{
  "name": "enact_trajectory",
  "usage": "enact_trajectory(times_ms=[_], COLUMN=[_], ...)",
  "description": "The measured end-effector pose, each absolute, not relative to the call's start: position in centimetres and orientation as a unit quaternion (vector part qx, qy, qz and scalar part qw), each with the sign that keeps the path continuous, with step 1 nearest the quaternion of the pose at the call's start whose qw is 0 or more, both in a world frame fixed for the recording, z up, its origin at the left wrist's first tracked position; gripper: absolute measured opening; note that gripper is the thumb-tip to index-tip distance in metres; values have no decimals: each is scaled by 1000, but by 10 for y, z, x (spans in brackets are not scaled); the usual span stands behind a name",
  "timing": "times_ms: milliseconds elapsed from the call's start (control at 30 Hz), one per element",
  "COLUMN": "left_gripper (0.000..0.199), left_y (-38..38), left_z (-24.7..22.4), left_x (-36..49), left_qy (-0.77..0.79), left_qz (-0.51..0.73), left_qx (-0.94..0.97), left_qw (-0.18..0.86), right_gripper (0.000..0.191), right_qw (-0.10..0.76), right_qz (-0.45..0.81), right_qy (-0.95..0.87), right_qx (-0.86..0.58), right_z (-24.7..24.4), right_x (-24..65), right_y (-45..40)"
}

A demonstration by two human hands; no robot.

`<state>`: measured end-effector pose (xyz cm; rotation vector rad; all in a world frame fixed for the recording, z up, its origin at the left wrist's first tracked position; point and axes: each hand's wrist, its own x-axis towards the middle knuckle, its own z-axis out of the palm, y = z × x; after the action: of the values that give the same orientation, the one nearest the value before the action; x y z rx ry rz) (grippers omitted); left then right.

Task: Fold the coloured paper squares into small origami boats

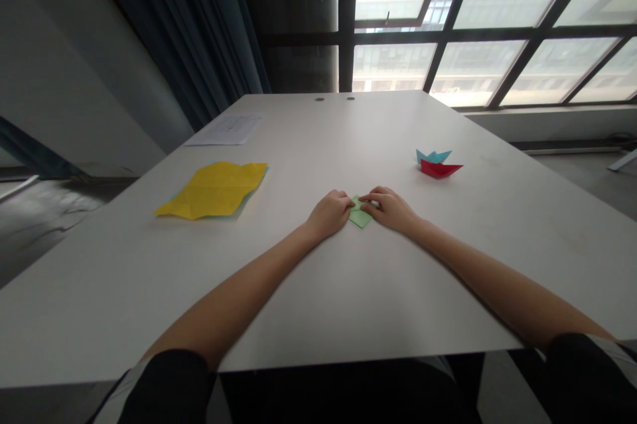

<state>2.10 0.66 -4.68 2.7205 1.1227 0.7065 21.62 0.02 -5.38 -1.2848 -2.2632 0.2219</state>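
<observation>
A small folded piece of light green paper (pixel 361 217) lies on the white table between my hands, one corner pointing toward me. My left hand (pixel 331 213) is closed at its left edge, with thumb and fingertips on the paper. From the right, my right hand (pixel 391 208) pinches the paper's other side, thumb below and fingers above. Both hands cover the side corners of the green paper, so its full shape is hidden.
Two folded paper boats, one blue (pixel 435 156) and one red (pixel 440 170), stand to the right. Creased yellow sheets (pixel 219 190) with a bluish one beneath lie at left. Behind them is a printed white sheet (pixel 226 130). The table's (pixel 318 318) near edge runs under my forearms.
</observation>
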Motion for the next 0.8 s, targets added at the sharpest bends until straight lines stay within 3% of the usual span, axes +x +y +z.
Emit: enact_trajectory(times_ms=[500, 800], left_gripper=[19, 15], left_y=[15, 23], left_z=[-44, -43], left_x=[24, 8], left_qy=[436, 433], left_qz=[241, 207], left_qx=[861, 869], left_qw=[102, 123], right_gripper=[23, 24], right_qw=[273, 231], right_qz=[112, 134], right_qy=[-813, -841], right_qx=[-502, -471], right_z=[-53, -50], right_x=[212, 234], right_y=[0, 15])
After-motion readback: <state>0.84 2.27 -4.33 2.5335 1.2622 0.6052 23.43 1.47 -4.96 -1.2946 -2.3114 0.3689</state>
